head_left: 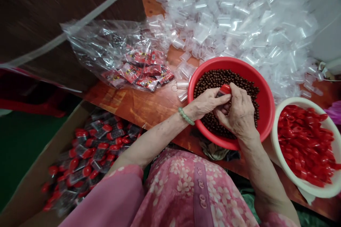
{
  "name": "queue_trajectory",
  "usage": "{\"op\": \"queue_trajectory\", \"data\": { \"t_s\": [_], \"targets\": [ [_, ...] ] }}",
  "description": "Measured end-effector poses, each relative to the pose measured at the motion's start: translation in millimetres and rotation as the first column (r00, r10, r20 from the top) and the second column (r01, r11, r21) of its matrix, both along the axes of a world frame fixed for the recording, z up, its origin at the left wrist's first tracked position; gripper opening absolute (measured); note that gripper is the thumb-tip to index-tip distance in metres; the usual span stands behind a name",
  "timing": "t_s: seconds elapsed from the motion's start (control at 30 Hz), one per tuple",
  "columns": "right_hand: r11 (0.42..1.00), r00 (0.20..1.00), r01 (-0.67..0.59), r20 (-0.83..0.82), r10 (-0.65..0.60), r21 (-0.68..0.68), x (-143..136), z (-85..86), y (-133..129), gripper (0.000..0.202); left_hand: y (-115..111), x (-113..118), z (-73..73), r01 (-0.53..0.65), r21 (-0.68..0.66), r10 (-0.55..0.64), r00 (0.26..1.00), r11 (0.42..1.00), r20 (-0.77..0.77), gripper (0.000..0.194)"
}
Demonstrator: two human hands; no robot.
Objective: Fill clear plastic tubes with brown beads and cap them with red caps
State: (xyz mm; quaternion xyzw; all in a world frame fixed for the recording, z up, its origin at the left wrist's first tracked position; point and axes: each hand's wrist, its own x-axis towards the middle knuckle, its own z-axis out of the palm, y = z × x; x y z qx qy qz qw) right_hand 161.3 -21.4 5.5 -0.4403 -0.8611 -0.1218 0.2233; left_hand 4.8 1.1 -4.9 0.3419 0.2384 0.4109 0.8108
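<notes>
Both hands meet above the red bowl (266, 113) of brown beads (226, 74), and between them sits 1 small clear container with a red cap (224, 90). The left hand (206, 104) has it pinched between thumb and fingers, the container lying at those fingertips. The right hand (237, 110) is closed in against its other side, fingers bent near the cap. From here I can't tell whether the right palm hides anything. To the right of the bowl stands 1 white tub (278, 149) of red plastic pieces (303, 142); clear plastic tubes (226, 17) are heaped behind.
</notes>
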Motion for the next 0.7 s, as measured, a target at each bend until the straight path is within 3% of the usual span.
{"op": "queue_trajectory", "data": {
  "t_s": [0.07, 0.2, 0.4, 0.63, 0.7],
  "targets": [
    [1.0, 1.0, -0.016, -0.013, 0.017, 0.02, 0, 0.5, 0, 0.074, 0, -1, 3.8, 0.033, -0.072, -0.032, 0.999, 0.997, 0.008, 0.045],
    [0.994, 0.997, -0.079, -0.015, 0.08, 0.078, -3, -1.7, 2, 0.069, 2, 1, 10.6, 0.069, -0.21, -0.078, 0.996, 0.975, -0.036, 0.063],
    [0.972, 0.992, -0.125, 0.054, 0.116, 0.199, -8, -6.0, 4, 0.063, 0, 7, 14.9, -0.136, -0.247, 0.103, 0.984, 0.96, -0.144, 0.034],
    [0.998, 0.998, -0.066, 0.014, 0.066, 0.023, -11, -12.5, -1, 0.067, 2, 9, 7.3, -0.148, -0.237, 0.106, 0.978, 0.96, -0.181, 0.043],
    [0.997, 0.998, -0.062, 0.004, 0.062, -0.041, -13, -8.9, 0, 0.069, 4, 11, 7.4, -0.205, -0.224, 0.165, 0.969, 0.953, -0.186, 0.041]
  ]
}}
